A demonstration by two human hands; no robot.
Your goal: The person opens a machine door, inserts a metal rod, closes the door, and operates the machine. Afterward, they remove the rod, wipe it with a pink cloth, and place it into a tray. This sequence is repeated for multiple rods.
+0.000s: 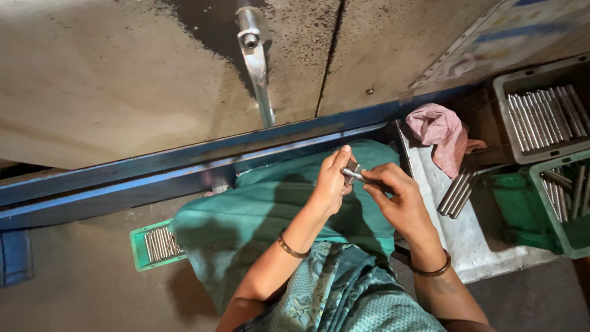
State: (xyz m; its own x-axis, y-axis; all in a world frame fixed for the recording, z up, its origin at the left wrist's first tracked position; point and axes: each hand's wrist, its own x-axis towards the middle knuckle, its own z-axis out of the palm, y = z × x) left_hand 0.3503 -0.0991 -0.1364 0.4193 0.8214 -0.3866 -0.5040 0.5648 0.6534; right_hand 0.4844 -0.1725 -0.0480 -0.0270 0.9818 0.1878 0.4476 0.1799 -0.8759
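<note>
To your right, the grey tray (544, 117) holds neat rows of metal rods, the green crate (568, 209) a loose few; more wait just beside your right hand (402, 200). Both hands are closed on one rod (354, 174), your left hand (332, 181) gripping its end. Most work appears left.

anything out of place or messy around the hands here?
Mostly orderly. The grey tray of metal rods is neatly rowed, but rods in the green crate lie crossed at angles. A crumpled pink rag sits on the metal tray beside a loose rod bundle. Left hand and right hand hold one small metal pin.
</note>
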